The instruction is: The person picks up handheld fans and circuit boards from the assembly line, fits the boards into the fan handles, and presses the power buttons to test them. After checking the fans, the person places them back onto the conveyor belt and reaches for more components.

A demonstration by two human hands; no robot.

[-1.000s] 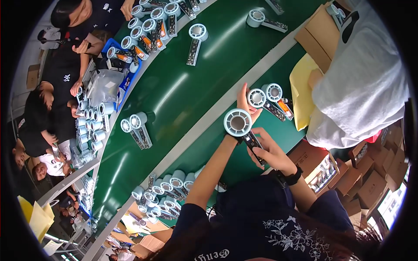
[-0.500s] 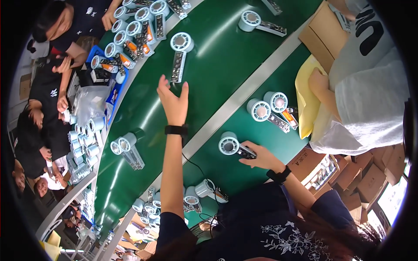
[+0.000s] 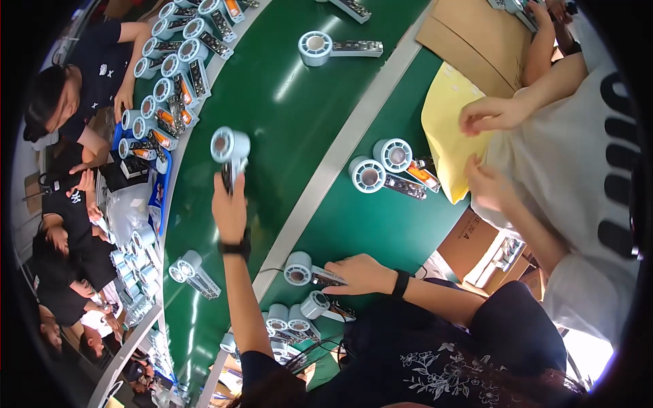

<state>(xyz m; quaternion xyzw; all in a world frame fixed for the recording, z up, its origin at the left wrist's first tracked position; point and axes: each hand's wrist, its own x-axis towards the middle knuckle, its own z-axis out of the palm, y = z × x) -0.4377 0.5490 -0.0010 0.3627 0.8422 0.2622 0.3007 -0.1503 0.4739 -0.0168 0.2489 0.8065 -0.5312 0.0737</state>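
My left hand (image 3: 230, 211) reaches over the green conveyor, its fingers closed round the handle of a light-blue handheld fan (image 3: 231, 144). That handle is uncovered, with dark parts inside, and the fan head points away from me. Close to my body, my right hand (image 3: 360, 273) grips the handle of a second handheld fan (image 3: 298, 269), whose round head faces left. Just below it lies another fan (image 3: 315, 304), part of a group of fans (image 3: 279, 318) at the table's near-left edge. Two more fans (image 3: 394, 155) rest on the green table, farther right.
A pale metal rail (image 3: 340, 166) divides conveyor from table. Single fans (image 3: 315, 49) ride the belt; a pair (image 3: 192, 272) sits left of my forearm. Many fans (image 3: 183, 51) crowd the far side by co-workers. On the right, a person handles a yellow sheet (image 3: 452, 122) beside cardboard (image 3: 476, 41).
My left hand has closed on the fan on the belt, which now lies farther left. My right hand has brought its fan left and nearer me. The neighbour's second hand has come into view.
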